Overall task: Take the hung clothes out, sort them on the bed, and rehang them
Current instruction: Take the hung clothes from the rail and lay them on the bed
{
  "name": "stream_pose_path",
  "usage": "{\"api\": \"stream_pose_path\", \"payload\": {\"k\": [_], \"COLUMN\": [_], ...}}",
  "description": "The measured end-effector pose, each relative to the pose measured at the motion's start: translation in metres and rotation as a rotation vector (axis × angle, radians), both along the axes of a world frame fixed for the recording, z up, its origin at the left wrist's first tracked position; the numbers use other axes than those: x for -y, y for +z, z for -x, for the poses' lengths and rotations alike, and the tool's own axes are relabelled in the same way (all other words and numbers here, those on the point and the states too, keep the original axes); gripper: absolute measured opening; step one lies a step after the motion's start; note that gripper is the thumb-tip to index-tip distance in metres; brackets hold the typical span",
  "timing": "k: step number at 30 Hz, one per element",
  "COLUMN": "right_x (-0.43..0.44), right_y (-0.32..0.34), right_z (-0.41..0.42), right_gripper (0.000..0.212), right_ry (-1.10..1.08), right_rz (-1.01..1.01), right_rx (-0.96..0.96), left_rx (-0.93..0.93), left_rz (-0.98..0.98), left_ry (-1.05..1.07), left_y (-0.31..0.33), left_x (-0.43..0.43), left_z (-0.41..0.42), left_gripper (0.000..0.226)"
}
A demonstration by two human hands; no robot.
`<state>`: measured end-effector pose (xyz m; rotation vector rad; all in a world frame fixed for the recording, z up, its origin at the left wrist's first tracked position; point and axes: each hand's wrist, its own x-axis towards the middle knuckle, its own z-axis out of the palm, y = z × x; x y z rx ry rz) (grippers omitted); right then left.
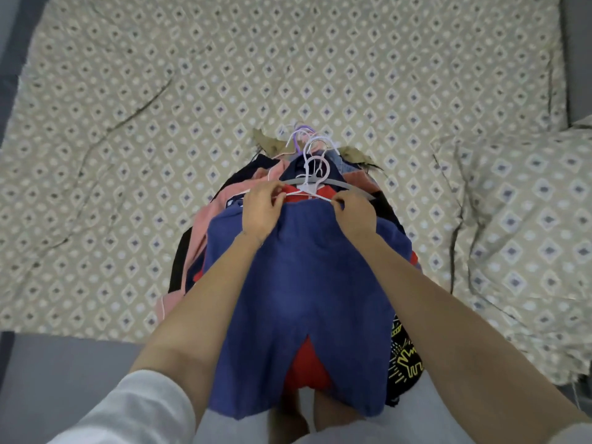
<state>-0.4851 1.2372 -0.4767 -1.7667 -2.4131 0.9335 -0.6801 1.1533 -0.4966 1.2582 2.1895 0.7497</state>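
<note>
A pile of hung clothes lies on the bed point(160, 123), hooks pointing away from me. On top is a pair of blue shorts point(301, 293) on a thin white hanger point(309, 184). My left hand point(261, 208) pinches the hanger's left arm at the shorts' waistband. My right hand point(354, 213) pinches its right arm. Under the shorts show a red garment point(309, 366), a pink garment point(205, 225) and a black garment with yellow print point(403, 357). A grey hanger point(349, 187) and a purple hanger hook point(301, 133) stick out behind.
The bedsheet is beige with a diamond pattern and wrinkled on the left. A pillow point(528, 235) in the same fabric lies at the right. The grey floor point(64, 363) shows at the bed's near edge, where the clothes hang over.
</note>
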Motion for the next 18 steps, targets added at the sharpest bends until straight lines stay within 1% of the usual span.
{"api": "stream_pose_path", "payload": {"k": [4, 7, 10, 12, 14, 16, 18], "right_x": [-0.002, 0.004, 0.021, 0.036, 0.054, 0.073, 0.094], "right_y": [-0.001, 0.007, 0.019, 0.029, 0.04, 0.051, 0.061], "right_z": [0.0, 0.006, 0.014, 0.021, 0.031, 0.042, 0.054], "right_gripper": [0.017, 0.024, 0.038, 0.049, 0.058, 0.063, 0.066], "right_ry": [0.034, 0.096, 0.197, 0.288, 0.38, 0.445, 0.502], "right_rz": [-0.049, -0.103, -0.118, -0.124, -0.105, -0.076, -0.058], "right_rx": [-0.01, -0.027, -0.018, 0.04, 0.112, 0.156, 0.181], "left_rx": [-0.116, -0.142, -0.215, -0.285, -0.304, -0.332, -0.397], "left_rz": [-0.049, -0.048, 0.019, 0.072, 0.149, 0.227, 0.293], "left_ry": [-0.049, -0.02, -0.009, -0.006, 0.025, 0.076, 0.118], "left_y": [0.002, 0.012, 0.023, 0.033, 0.045, 0.054, 0.063], "left_x": [0.01, 0.028, 0.054, 0.073, 0.095, 0.12, 0.152], "left_z": [0.007, 0.006, 0.002, -0.003, -0.009, -0.01, -0.011], "left_gripper": [0.029, 0.039, 0.052, 0.054, 0.054, 0.058, 0.061]}}
